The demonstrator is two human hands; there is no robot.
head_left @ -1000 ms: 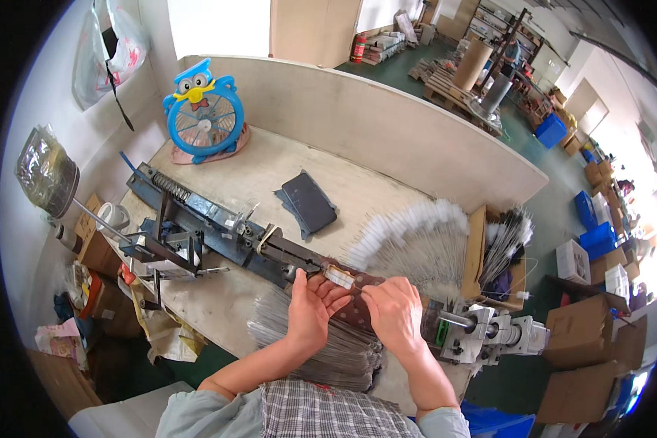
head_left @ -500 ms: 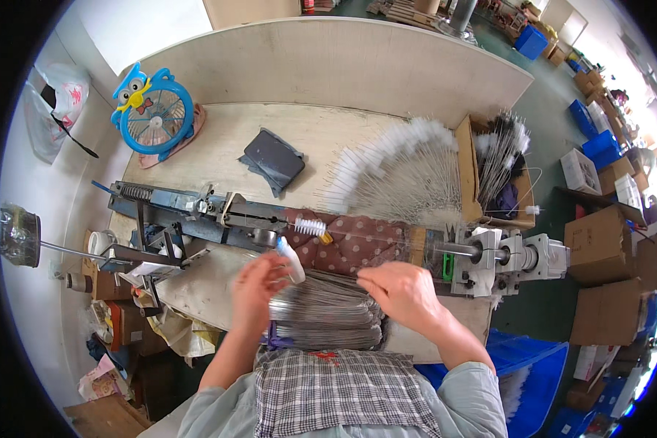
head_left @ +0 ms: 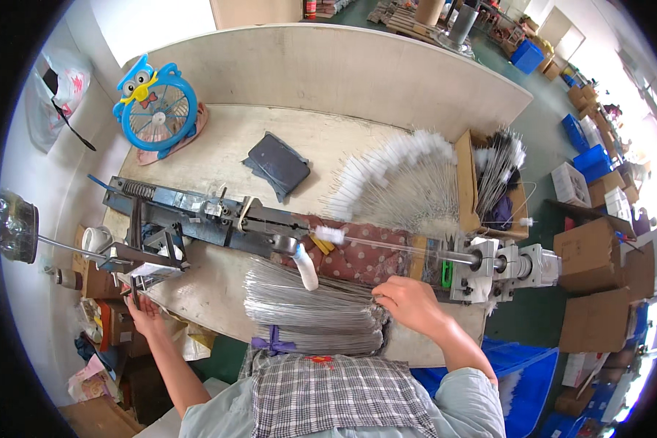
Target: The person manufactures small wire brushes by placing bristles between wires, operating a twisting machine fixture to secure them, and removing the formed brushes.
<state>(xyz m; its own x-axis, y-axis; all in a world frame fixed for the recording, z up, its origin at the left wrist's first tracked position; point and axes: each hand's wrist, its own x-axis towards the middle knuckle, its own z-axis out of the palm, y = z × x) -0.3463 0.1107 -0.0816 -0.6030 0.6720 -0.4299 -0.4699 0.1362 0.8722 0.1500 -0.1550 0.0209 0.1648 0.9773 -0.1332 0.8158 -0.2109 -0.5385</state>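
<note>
My right hand (head_left: 410, 301) is closed in a pinch at the right end of a thick bundle of thin metal wires (head_left: 314, 306), its fingertips on the looped wire ends. My left hand (head_left: 147, 317) is at the far left with its fingers stretched out, by a dark metal lever (head_left: 133, 290) under the bench machine. Whether it touches the lever cannot be made out. A small white bristle brush (head_left: 331, 234) on a wire stem lies in line between the machine's left clamp (head_left: 250, 212) and the metal spindle (head_left: 460, 257). The white-handled crank (head_left: 306, 269) tilts toward me.
Finished white brushes (head_left: 394, 168) fan out behind the machine, next to a cardboard box (head_left: 466, 179) of more brushes. A dark folded cloth (head_left: 277, 164) and a blue fan (head_left: 160, 117) are at the back. A blue bin (head_left: 540, 358) stands at lower right.
My left hand has left the white handle and moved down to the far left. The handle now tilts further. My right hand has lowered onto the wire ends. The brush looks denser and blurred.
</note>
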